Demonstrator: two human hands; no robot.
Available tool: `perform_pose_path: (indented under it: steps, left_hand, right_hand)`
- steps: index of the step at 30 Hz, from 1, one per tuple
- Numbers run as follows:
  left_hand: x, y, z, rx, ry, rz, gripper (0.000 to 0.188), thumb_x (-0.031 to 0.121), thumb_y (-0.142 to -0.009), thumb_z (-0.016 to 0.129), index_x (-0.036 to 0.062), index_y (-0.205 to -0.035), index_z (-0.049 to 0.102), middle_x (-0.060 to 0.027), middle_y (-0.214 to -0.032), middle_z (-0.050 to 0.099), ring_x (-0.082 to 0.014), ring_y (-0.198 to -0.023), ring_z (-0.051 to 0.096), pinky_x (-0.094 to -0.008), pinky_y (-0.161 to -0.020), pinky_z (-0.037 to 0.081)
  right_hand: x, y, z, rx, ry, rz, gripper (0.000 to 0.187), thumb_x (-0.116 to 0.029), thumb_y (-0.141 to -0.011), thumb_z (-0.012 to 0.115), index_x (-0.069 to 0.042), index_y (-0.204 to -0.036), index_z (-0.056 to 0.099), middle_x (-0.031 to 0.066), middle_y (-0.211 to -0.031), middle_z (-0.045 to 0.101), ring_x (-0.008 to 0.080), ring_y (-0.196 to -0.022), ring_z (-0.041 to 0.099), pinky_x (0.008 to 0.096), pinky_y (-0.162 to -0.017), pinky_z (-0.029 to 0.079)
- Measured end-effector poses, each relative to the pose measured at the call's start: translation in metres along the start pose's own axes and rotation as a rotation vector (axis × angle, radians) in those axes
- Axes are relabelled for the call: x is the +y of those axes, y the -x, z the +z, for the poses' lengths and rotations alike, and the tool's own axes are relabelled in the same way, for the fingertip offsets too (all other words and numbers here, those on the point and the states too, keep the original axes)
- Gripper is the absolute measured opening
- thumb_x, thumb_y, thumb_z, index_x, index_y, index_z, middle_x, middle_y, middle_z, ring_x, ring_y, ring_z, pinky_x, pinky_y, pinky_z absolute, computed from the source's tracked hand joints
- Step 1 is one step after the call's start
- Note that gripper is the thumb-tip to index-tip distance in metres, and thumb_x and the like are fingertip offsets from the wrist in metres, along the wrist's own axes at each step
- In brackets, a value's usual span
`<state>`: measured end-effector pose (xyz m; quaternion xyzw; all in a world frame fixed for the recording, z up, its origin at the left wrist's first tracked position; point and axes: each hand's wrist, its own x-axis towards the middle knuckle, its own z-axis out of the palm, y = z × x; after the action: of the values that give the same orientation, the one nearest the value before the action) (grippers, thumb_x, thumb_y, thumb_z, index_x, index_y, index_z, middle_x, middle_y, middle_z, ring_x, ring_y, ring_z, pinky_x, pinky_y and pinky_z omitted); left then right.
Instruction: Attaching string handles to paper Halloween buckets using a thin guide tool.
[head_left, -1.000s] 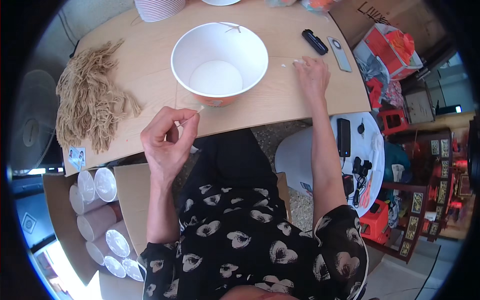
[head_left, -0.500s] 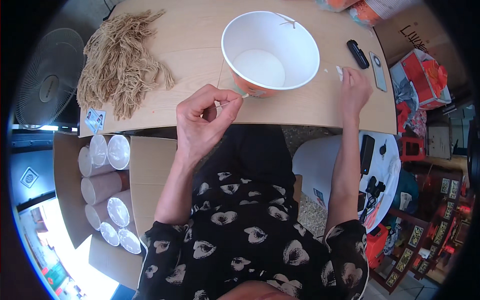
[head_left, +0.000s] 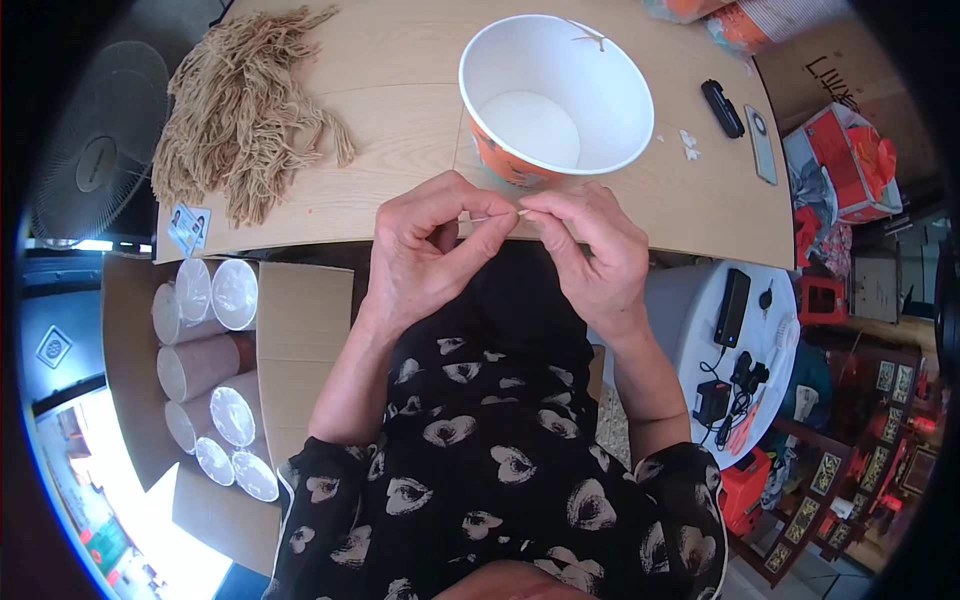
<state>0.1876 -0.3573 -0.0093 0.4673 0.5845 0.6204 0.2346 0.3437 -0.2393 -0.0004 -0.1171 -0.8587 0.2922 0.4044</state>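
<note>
My left hand (head_left: 425, 245) is closed in a pinch on a thin pale strand (head_left: 480, 219), which crosses the gap inside its fingers. At the strand's tip, my right hand (head_left: 595, 250) pinches too, its fingertips meeting those of the left. A small whitish bit shows between the fingertips, too small to name. Just beyond both hands stands a large white-lined paper bucket (head_left: 560, 95), orange outside, with a thin tan strand (head_left: 588, 38) over its far rim. A heap of tan yarn-like strands (head_left: 240, 110) lies at the left of the table.
Small white scraps (head_left: 689, 145), a black stapler-like object (head_left: 722, 108) and a phone (head_left: 761, 145) lie at the right. Below left, a cardboard box (head_left: 305, 330) holds wrapped paper tubs. A white stool (head_left: 690, 310) carries chargers and cables. A fan (head_left: 100, 160) stands at far left.
My right hand has come back from the white scraps at the right to meet my left hand's fingertips. The left hand keeps its pinch on the strand. The view has shifted slightly.
</note>
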Motion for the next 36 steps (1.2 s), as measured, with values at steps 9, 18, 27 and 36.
perform_pose_path:
  steps: [9, 18, 27, 36]
  left_hand:
    - [0.008, 0.006, 0.002, -0.006, -0.029, -0.034, 0.006, 0.006, -0.084, 0.077, 0.0052, -0.091, 0.077, 0.0028, -0.075, 0.064, 0.0007, -0.053, 0.039, -0.0207, -0.045, 0.028]
    - [0.005, 0.008, 0.0, -0.042, 0.053, 0.032, 0.007, 0.004, -0.086, 0.077, 0.0042, -0.093, 0.077, 0.0022, -0.077, 0.065, 0.0, -0.058, 0.045, -0.021, -0.046, 0.031]
    - [0.004, 0.01, 0.0, -0.032, -0.028, 0.075, 0.006, 0.002, -0.088, 0.075, 0.0006, -0.094, 0.075, -0.0045, -0.08, 0.067, -0.0078, -0.07, 0.062, -0.0231, -0.054, 0.044]
    - [0.0, 0.014, -0.002, -0.044, -0.019, 0.042, 0.008, 0.002, -0.086, 0.076, 0.001, -0.094, 0.075, -0.0054, -0.082, 0.069, -0.0101, -0.071, 0.064, -0.0247, -0.056, 0.047]
  right_hand:
    - [-0.014, -0.005, 0.005, -0.044, 0.13, -0.017, 0.01, 0.001, -0.083, 0.065, -0.004, -0.08, 0.057, 0.0065, -0.067, 0.051, 0.0261, -0.062, 0.051, 0.0381, -0.064, 0.038]
    - [-0.011, 0.002, 0.018, 0.033, -0.045, 0.031, 0.016, 0.0, -0.087, 0.061, -0.001, -0.074, 0.052, 0.0084, -0.062, 0.045, 0.0281, -0.058, 0.045, 0.0391, -0.062, 0.04]
    - [-0.009, 0.008, 0.022, -0.038, -0.229, 0.368, 0.031, -0.012, -0.1, 0.063, 0.003, -0.075, 0.053, 0.0071, -0.063, 0.048, 0.0117, -0.057, 0.041, 0.0311, -0.052, 0.034]
    - [-0.014, 0.012, 0.016, -0.097, -0.284, 0.417, 0.022, -0.012, -0.103, 0.06, 0.001, -0.085, 0.06, -0.0004, -0.076, 0.058, 0.0054, -0.071, 0.049, 0.0212, -0.065, 0.041]
